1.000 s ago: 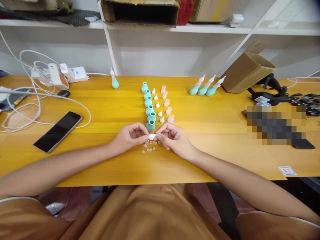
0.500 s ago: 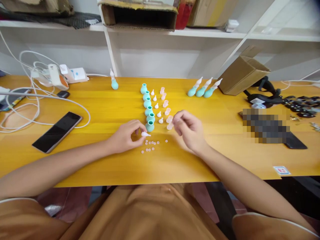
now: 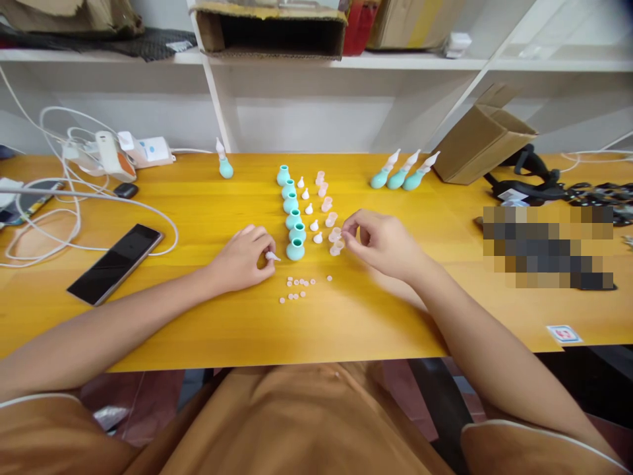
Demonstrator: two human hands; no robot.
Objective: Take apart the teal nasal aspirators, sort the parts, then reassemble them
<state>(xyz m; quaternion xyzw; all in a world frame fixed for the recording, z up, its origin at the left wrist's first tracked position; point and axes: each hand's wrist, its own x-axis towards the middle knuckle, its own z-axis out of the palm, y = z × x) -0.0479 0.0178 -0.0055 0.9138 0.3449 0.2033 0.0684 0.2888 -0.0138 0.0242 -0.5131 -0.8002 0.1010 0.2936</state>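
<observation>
A: Which way does the white nozzle tip (image 3: pixel 272 256) lie?

B: Flat along the table (image 3: pixel 208 330), long axis left to right, narrow end pointing right at the nearest teal bulb (image 3: pixel 295 249).

A: Its look?

B: Small, pale, cone-shaped. The left hand (image 3: pixel 242 258) pinches its wide end.

A: The right hand (image 3: pixel 383 243)?

B: Fingers curled onto a clear pink cap (image 3: pixel 335 249). 6 bulbs stand in a row.
</observation>
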